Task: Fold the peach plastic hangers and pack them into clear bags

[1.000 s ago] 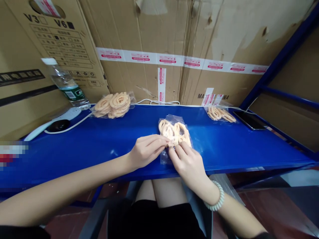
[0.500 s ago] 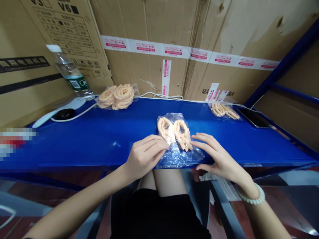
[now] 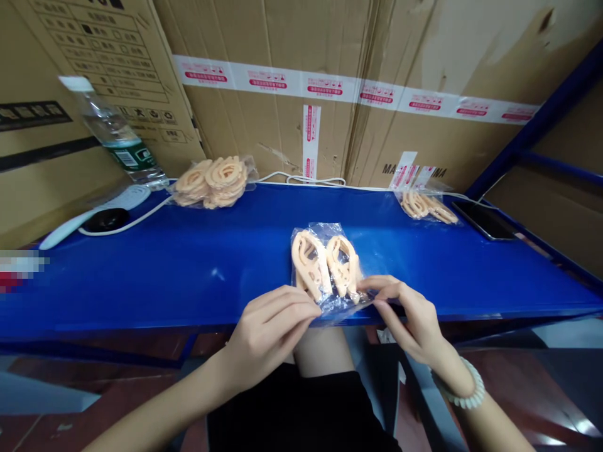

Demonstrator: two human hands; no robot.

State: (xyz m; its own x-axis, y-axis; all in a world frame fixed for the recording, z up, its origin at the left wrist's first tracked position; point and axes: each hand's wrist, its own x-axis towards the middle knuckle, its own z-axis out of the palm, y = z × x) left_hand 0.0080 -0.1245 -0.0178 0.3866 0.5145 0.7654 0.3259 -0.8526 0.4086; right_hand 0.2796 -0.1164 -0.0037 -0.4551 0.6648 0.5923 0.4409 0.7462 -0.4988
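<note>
Both hands, left hand [image 3: 268,329] and right hand [image 3: 409,314], pinch the near edge of a clear plastic bag of peach ear-shaped pieces [image 3: 325,267] (two inside) on the blue shelf's [image 3: 188,263] near edge.

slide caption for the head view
The left hand and right hand pinch the near edge of a clear bag of peach plastic pieces on a blue bench.
</note>
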